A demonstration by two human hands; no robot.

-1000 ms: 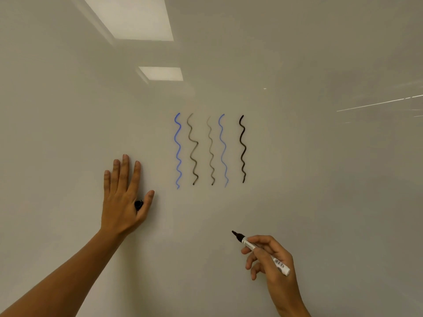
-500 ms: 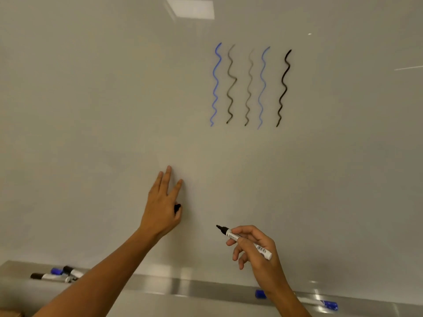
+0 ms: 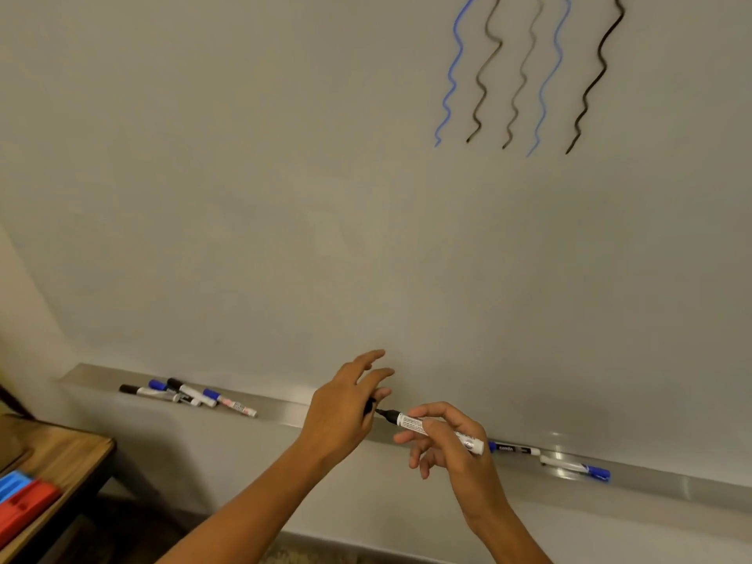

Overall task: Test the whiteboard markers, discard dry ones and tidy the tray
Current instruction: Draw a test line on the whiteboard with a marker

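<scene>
The right hand (image 3: 451, 445) pinches a white marker (image 3: 437, 431) between thumb and fingers, its bare black tip pointing left at the left hand (image 3: 346, 405). That hand's upper fingers are spread, and a small black cap (image 3: 369, 405) shows at the thumb side, mostly hidden. Behind them the whiteboard (image 3: 285, 197) carries five wavy lines (image 3: 529, 75), cut off at the top edge. Along its foot runs a metal tray (image 3: 285, 409): a loose pile of markers (image 3: 187, 394) on the left, two blue-capped markers (image 3: 549, 460) on the right, one partly hidden behind the right hand. A wooden table (image 3: 61, 453) is cropped at the near left.
</scene>
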